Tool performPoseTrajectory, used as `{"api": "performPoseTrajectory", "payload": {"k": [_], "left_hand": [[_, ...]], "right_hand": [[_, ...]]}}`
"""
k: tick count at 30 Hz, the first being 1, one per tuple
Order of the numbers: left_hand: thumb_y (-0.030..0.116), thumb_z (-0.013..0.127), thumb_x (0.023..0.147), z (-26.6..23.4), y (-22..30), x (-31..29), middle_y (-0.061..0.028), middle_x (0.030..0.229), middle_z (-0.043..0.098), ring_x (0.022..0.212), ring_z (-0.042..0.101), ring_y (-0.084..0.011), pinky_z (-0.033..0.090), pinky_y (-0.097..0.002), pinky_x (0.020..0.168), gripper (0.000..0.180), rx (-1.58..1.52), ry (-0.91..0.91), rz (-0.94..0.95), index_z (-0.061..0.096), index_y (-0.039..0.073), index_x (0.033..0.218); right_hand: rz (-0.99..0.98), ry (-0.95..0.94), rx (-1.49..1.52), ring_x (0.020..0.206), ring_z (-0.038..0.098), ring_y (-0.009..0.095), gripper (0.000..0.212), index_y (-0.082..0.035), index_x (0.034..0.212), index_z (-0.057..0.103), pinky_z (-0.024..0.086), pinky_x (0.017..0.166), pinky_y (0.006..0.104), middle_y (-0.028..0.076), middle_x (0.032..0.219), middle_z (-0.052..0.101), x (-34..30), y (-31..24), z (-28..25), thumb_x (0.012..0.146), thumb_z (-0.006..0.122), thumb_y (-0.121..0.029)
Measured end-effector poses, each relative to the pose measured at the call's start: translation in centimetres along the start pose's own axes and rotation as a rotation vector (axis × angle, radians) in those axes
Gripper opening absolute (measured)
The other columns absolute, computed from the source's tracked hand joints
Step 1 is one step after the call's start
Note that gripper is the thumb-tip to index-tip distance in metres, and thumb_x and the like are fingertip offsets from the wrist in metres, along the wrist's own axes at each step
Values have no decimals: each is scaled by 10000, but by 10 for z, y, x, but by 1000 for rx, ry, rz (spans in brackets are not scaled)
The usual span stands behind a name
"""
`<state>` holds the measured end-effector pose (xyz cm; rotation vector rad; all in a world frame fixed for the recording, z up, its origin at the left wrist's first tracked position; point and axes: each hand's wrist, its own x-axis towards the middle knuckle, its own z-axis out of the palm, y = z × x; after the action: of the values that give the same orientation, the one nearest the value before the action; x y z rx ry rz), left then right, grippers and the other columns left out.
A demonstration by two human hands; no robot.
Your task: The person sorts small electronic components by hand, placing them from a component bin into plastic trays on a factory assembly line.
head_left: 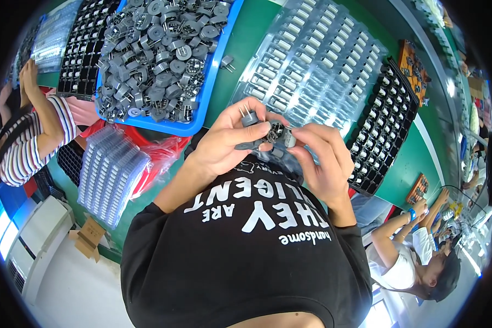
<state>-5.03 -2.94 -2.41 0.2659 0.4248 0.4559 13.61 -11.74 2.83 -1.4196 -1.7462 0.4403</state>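
In front of my chest, my left hand (227,136) is closed around several round grey two-pin plug parts. One grey plug part (250,119) sticks up between its fingers with metal pins pointing away. Another, with its small circuit board (277,131) showing, sits at the fingertips. From the other side, my right hand (328,156) pinches a small whitish cylindrical part (289,138) beside that board. Whether the cylinder is attached to the board I cannot tell. Fingers hide parts of the held pieces.
A blue bin (199,124) heaped with grey plug parts stands at the far left. Beyond my hands lies a clear tray (311,60) of white cylinders, with a black tray (382,126) to its right. Stacked clear trays (112,169) stand left. Co-workers sit on both sides.
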Motion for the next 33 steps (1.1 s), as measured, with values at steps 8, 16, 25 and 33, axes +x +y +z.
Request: {"api": "performPoseTrajectory", "payload": {"k": [8, 16, 25, 33], "left_hand": [[-36, 669, 891, 2, -3, -1, -148, 1199, 590, 1005, 578, -170, 484, -325, 769, 201, 34, 3, 84, 513, 92, 888], [-32, 689, 880, 4, -6, -1, -136, 1178, 592, 968, 582, -164, 479, -306, 767, 211, 47, 10, 87, 516, 88, 881], [-25, 688, 881, 1, -8, -1, -127, 1193, 576, 1013, 585, -182, 496, -322, 804, 228, 69, 16, 48, 496, 98, 872], [-11, 681, 890, 0, -8, 0, -128, 1222, 560, 1068, 591, -204, 519, -338, 844, 227, 41, 7, -10, 488, 108, 881]], "right_hand": [[-97, -21, -141, 811, 666, 253, 430, 1, 1076, 670, 545, 659, 348, 106, 976, 629, 2, 1, 5, 675, 796, 91], [-118, -54, -155, 781, 666, 254, 417, 6, 1069, 674, 541, 645, 351, 107, 979, 628, 1, 3, 3, 679, 795, 87], [-147, -110, -129, 774, 673, 259, 395, 9, 1057, 680, 544, 634, 350, 115, 973, 649, 2, 8, -4, 683, 799, 51], [-139, -136, -115, 791, 682, 252, 404, 8, 1047, 682, 557, 641, 344, 114, 964, 659, 3, 8, -6, 662, 793, 60]]}}
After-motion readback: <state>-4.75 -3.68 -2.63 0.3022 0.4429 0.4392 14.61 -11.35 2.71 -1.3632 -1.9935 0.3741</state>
